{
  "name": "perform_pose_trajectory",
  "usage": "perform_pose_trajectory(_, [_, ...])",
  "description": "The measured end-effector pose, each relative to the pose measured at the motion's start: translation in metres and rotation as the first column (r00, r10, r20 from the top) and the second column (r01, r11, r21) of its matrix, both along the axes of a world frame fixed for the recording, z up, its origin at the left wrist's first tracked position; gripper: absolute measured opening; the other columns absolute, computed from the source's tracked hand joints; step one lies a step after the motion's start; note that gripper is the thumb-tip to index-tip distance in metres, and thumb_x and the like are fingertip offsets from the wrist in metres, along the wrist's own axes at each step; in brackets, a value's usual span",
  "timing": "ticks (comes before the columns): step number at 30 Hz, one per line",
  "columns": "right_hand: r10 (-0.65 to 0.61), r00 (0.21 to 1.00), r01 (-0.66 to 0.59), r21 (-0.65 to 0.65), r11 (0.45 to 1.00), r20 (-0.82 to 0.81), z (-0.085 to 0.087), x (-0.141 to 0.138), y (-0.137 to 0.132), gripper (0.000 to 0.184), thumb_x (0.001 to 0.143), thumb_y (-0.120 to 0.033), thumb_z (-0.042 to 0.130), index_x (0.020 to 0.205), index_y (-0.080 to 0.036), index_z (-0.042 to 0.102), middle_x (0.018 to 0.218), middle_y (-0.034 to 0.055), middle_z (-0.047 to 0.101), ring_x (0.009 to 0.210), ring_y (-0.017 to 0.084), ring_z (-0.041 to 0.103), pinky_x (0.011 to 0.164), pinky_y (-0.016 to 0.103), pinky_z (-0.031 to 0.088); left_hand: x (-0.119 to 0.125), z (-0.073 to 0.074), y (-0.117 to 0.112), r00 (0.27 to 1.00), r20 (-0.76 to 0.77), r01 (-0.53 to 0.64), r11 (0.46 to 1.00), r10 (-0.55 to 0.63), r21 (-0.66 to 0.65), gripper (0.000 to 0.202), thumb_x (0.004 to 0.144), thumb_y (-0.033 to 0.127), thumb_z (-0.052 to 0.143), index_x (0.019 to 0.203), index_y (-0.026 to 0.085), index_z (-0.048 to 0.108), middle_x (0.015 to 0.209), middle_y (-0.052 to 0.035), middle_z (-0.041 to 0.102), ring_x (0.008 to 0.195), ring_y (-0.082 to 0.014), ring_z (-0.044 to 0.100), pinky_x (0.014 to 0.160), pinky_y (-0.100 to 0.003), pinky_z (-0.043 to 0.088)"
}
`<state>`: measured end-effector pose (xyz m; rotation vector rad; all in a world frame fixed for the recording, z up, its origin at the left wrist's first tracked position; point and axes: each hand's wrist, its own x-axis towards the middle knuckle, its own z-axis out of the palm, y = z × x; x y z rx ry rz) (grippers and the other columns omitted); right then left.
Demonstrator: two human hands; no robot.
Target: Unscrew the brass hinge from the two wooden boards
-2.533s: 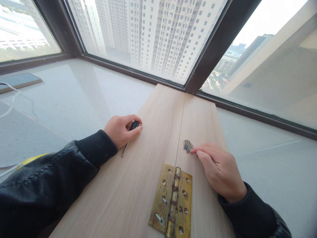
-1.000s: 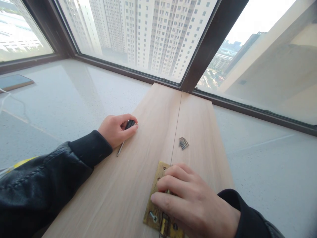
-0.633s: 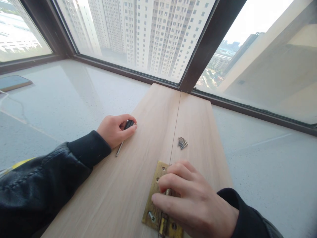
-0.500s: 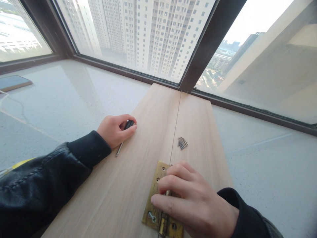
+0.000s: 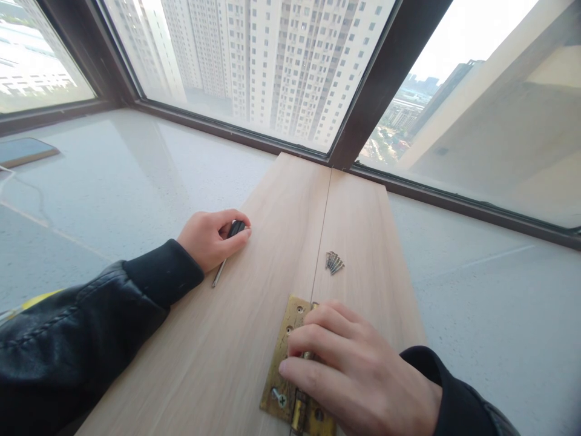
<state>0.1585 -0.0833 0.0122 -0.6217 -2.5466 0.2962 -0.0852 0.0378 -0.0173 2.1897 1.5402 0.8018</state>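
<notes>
My left hand (image 5: 213,239) is closed around the black handle of a screwdriver (image 5: 218,274). Its metal shaft points back toward me over the wooden boards. My right hand (image 5: 358,369) lies over a brass hinge (image 5: 290,318), fingers curled onto its plates and knuckle. Whether a small piece is under those fingertips is hidden. The hinge spans the seam between two pale wooden boards (image 5: 267,242). One screw (image 5: 278,397) leans in the hinge's near left hole. Beyond my right hand, several loose screws (image 5: 334,263) lie in a fanned cluster on the right board.
The boards rest on a pale speckled sill (image 5: 209,163) and reach the dark window frame (image 5: 236,128). On the far left lies a phone-like flat object (image 5: 27,152) beside a thin white cable (image 5: 9,171). Something yellow (image 5: 39,298) shows behind my left sleeve.
My right hand has shifted slightly to the right and down over the hinge, showing more of its upper end. My left hand, the screwdriver and the loose screws have stayed put.
</notes>
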Motion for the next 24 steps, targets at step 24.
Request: perform_pose_trajectory(24, [-0.811, 0.581, 0.791, -0.188, 0.582, -0.067, -0.017, 0.045, 0.033, 0.016, 0.081, -0.034, 0.064, 0.074, -0.022, 0.073, 0.061, -0.0005, 0.066, 0.048, 0.013, 0.053, 0.051, 0.029, 0.045, 0.001, 0.000, 0.001, 1.000, 0.011, 0.000, 1.000, 0.001, -0.002, 0.029, 0.080, 0.038, 0.055, 0.090, 0.017, 0.072, 0.049, 0.0067, 0.035, 0.047, -0.0093, 0.036, 0.054, -0.025, 0.030])
